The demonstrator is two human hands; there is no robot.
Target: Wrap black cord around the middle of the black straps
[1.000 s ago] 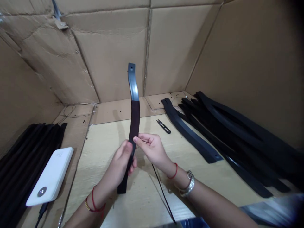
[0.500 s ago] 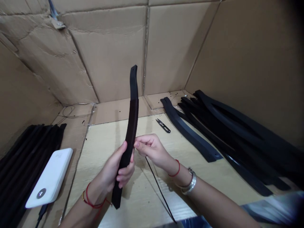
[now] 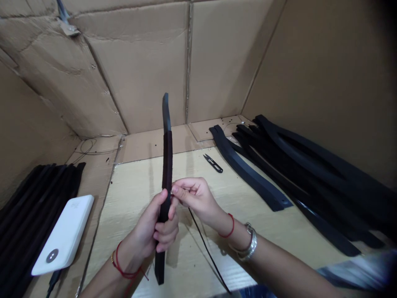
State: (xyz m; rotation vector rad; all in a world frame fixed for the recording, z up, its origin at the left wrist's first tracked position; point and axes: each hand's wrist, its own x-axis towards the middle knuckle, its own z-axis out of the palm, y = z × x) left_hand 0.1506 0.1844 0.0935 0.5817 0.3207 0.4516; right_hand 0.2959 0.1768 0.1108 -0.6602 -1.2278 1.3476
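My left hand [image 3: 158, 219] is closed round the lower half of a black curved strip [image 3: 166, 111], which stands nearly upright with its narrow side towards me. A dark brown covering with fine ridged edges [image 3: 167, 157] encloses its middle; the bare upper end curves slightly. Close against the strip's right edge, my right hand [image 3: 195, 196] pinches with thumb and forefinger. From under that hand a thin black cord [image 3: 204, 239] runs down to the front edge of the table. The cord's end at the fingertips is hidden.
Small black thread snips [image 3: 213, 163] lie on the pale tabletop [image 3: 130, 186]. At the right, several black curved strips [image 3: 248, 174] are heaped. On the left, a white power bank [image 3: 66, 236] with a cable rests beside more dark strips [image 3: 40, 198]. Cardboard walls [image 3: 149, 70] enclose the table.
The strip has turned in my left hand, from showing its broad face to its narrow side, and its top has swung left and a little down. My right hand stays pinched beside it.
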